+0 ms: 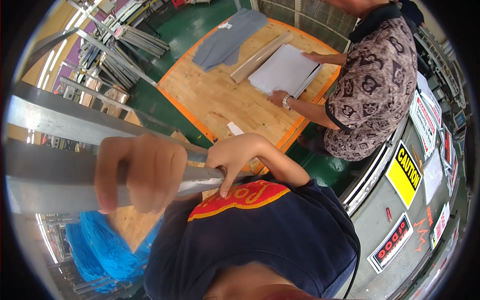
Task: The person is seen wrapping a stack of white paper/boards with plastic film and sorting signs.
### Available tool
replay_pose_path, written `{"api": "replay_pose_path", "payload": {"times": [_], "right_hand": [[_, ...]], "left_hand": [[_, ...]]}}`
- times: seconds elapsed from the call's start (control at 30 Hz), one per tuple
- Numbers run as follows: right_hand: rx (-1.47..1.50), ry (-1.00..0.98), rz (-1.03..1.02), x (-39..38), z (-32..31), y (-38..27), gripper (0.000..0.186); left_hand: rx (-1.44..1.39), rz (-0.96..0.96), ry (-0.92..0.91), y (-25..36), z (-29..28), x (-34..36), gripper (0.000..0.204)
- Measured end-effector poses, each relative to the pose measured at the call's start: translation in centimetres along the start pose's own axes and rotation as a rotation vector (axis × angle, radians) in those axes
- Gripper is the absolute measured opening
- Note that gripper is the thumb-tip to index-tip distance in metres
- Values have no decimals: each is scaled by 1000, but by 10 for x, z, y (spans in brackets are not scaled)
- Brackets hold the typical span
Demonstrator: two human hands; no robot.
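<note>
Left hand [142, 172], close to the camera and slightly blurred: clenched into a fist around a grey metal bar [60, 182]. Right hand [235, 155]: grasping the same bar farther along, in front of my dark blue shirt [265, 227], thumb crooked down over the near side; some fingers hidden. The bar runs from the left edge of view through my fist to the right hand. A second metal bar [75, 119] slants just above it; cannot tell whether the two are joined.

Ahead, a wooden table [195, 100] with orange edging. On it: grey cloth [230, 40], a brown roll [260, 59] and, just beside that, a stack of white sheets [282, 70]. A co-worker [372, 82] in a patterned shirt has both hands at the stack. Lower left, bunched blue sheeting [107, 250]. Right, a yellow-and-black sign [404, 175] on a grey surface.
</note>
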State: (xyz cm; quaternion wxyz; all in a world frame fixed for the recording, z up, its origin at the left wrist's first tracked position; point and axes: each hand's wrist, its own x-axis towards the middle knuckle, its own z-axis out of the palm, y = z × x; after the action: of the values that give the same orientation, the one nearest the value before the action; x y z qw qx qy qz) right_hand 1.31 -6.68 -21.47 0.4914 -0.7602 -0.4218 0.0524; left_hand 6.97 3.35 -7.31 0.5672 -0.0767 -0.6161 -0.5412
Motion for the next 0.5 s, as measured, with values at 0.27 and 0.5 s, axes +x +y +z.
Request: {"api": "replay_pose_path", "payload": {"times": [0.27, 0.5], "right_hand": [[-5, -63, 45, 13, -17, 15, 52], [36, 36, 33, 25, -17, 30, 51]], "left_hand": [[-20, -13, -56, 11, -23, 0, 14], [-13, 119, -97, 17, -38, -6, 18]]}}
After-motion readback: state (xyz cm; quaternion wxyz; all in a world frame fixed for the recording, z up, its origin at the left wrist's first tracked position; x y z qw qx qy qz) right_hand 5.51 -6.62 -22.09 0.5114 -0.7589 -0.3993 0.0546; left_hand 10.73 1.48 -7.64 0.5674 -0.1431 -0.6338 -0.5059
